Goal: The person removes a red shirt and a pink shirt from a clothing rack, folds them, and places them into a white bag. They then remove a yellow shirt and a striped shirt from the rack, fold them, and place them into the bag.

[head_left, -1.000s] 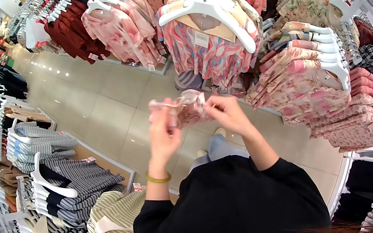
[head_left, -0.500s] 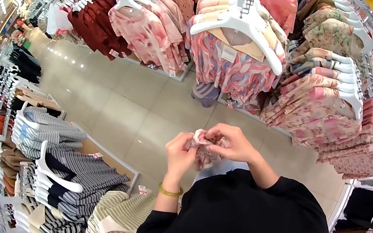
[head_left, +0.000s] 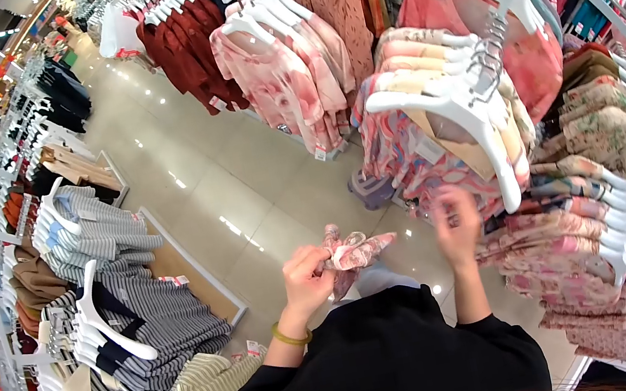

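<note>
My left hand point(head_left: 307, 277), with a yellow-green bangle point(head_left: 291, 335) on its wrist, is closed on a bunched piece of pink patterned cloth point(head_left: 363, 253). The cloth looks knotted or twisted at the fingers, and a pointed end sticks out to the right. Off to the right, apart from the cloth, is my right hand point(head_left: 456, 225), raised and smeared by motion. In this view it overlaps the lower edge of the pink and blue swirl-patterned tops point(head_left: 397, 151), which hang on white hangers point(head_left: 443, 101).
Striped tops point(head_left: 171, 317) hang along the left side of the tiled aisle point(head_left: 199, 165). Pink floral garments point(head_left: 562, 256) line the right. Farther ahead hang dark red tops point(head_left: 186, 46) and pink tie-dye tops point(head_left: 270, 73). A purple-grey striped item point(head_left: 370, 188) sits low by the rack.
My right hand has let go of the cloth and moved right towards the rack. My left hand keeps its grip, and a cloth end now points right. The view has shifted slightly.
</note>
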Available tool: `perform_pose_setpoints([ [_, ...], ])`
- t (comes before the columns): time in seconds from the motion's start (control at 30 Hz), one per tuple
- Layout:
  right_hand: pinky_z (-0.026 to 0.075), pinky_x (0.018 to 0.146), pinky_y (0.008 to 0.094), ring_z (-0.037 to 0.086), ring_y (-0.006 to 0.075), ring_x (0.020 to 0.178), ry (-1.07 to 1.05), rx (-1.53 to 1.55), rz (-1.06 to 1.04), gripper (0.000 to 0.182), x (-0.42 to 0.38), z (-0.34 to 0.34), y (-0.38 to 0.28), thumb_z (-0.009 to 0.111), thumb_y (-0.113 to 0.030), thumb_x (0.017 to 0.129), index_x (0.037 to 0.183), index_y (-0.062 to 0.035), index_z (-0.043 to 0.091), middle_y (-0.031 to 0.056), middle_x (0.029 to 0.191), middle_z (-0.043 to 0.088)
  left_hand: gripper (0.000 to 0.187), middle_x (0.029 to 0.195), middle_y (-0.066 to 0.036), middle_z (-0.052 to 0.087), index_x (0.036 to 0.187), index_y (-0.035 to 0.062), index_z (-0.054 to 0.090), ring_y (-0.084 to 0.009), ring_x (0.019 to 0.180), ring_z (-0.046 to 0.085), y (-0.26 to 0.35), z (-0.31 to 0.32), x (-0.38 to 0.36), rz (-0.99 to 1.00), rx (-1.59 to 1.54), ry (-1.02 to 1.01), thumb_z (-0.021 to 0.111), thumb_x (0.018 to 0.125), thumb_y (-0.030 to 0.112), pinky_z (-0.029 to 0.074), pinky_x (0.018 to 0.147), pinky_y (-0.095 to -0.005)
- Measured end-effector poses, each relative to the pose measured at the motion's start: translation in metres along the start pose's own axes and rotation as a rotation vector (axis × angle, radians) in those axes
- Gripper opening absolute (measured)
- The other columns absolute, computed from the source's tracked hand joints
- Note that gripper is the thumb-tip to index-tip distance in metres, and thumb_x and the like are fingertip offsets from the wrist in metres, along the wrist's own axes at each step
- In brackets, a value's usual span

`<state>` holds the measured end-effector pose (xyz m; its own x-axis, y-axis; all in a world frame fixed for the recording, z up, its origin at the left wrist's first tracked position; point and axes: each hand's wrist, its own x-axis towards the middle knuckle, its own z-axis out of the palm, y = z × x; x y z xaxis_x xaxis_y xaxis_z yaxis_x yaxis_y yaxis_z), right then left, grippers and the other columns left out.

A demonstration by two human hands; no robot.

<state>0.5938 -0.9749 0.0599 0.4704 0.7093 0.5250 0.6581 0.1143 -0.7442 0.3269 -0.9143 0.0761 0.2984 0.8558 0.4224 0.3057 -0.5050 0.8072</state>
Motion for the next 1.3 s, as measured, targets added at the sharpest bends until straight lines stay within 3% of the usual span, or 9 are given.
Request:
perform_pose_setpoints([
  [0.1,0.046,0.086,0.0393,0.057,0.0323,0.104,0.447,-0.505,-0.097,0.030,0.051,-0.024,0.022,0.069,-0.001,0.078,0.106,-0.0010,0.059,0.0151,0.110,0.060,0.022,0.063,-0.007,0.053,0.078,0.0008,0.064,-0.0160,0.050,0.048,-0.014,0.008,0.025,0.073,0.022,-0.004,0.062,0.060,-0.010,0.038,0.048,-0.0272],
  [0.3,0.045,0.085,0.0420,0.057,0.0352,0.098,0.173,-0.507,0.010,0.039,0.086,-0.036,0.068,0.074,-0.007,0.076,0.111,-0.0021,0.058,0.0160,0.105,0.060,0.021,0.070,-0.008,0.060,0.078,-0.0003,0.064,-0.0115,0.050,0.049,-0.026,0.020,0.064,0.101,0.013,0.042,0.063,0.062,-0.013,0.038,0.046,-0.0242],
  [0.43,0.046,0.071,0.0421,0.060,0.0356,0.081,0.087,-0.491,0.122,0.029,0.092,-0.029,0.073,0.075,-0.011,0.074,0.097,-0.0014,0.060,0.0148,0.087,0.063,0.026,0.081,-0.007,0.063,0.084,0.0006,0.066,-0.0137,0.054,0.053,-0.044,0.018,0.075,0.008,-0.034,0.064,0.061,0.062,-0.013,0.041,0.047,-0.0248],
  [0.63,0.047,0.065,0.0317,0.058,0.0179,0.069,0.093,-0.109,0.176,0.024,0.097,-0.001,0.046,0.075,-0.006,0.076,0.093,0.0015,0.060,0.0087,0.075,0.062,0.037,0.086,-0.009,0.066,0.099,0.0023,0.069,-0.0117,0.055,0.053,-0.051,-0.011,0.109,-0.007,0.098,0.050,0.057,0.069,-0.014,0.042,0.048,-0.0250],
  [0.77,0.045,0.057,0.0224,0.055,0.0078,0.063,-0.130,0.306,0.540,0.018,0.091,0.011,0.009,0.073,-0.007,0.080,0.090,0.0025,0.062,0.0013,0.070,0.060,0.043,0.087,-0.011,0.066,0.110,0.0048,0.068,-0.0137,0.057,0.057,-0.047,-0.034,0.142,-0.219,0.030,0.026,0.058,0.072,-0.013,0.046,0.051,-0.0257],
  [0.83,0.042,0.052,0.0220,0.052,0.0066,0.056,-0.282,0.393,0.456,0.018,0.080,0.022,0.013,0.074,-0.008,0.079,0.088,0.0021,0.063,-0.0008,0.064,0.058,0.039,0.092,-0.011,0.066,0.105,0.0039,0.067,-0.0187,0.062,0.060,-0.066,-0.044,0.159,0.138,0.172,0.052,0.059,0.071,-0.014,0.050,0.056,-0.0285],
  [0.93,0.041,0.050,0.0237,0.051,0.0075,0.053,-0.331,0.341,0.450,0.017,0.074,0.043,0.012,0.075,-0.008,0.076,0.085,0.0011,0.062,0.0009,0.060,0.057,0.020,0.102,-0.010,0.066,0.085,-0.0008,0.065,-0.0198,0.063,0.059,-0.080,-0.075,0.180,0.312,0.328,-0.196,0.063,0.069,-0.012,0.050,0.059,-0.0303],
  [1.13,0.040,0.050,0.0269,0.051,0.0135,0.050,-0.301,0.324,0.336,0.017,0.078,0.063,0.012,0.076,-0.006,0.072,0.077,0.0006,0.061,0.0060,0.058,0.055,0.005,0.106,-0.012,0.058,0.075,0.0019,0.059,-0.0212,0.078,0.061,-0.049,-0.130,0.235,0.633,0.952,-0.642,0.059,0.071,0.005,0.051,0.071,-0.0336],
  [1.3,0.041,0.049,0.0276,0.052,0.0166,0.049,-0.381,0.298,0.215,0.016,0.098,0.077,-0.002,0.076,-0.006,0.073,0.077,-0.0008,0.061,0.0067,0.059,0.056,0.008,0.094,-0.011,0.054,0.074,0.0029,0.059,-0.0187,0.074,0.058,-0.054,-0.151,0.267,0.699,1.423,-0.471,0.060,0.070,0.010,0.048,0.065,-0.0307],
])
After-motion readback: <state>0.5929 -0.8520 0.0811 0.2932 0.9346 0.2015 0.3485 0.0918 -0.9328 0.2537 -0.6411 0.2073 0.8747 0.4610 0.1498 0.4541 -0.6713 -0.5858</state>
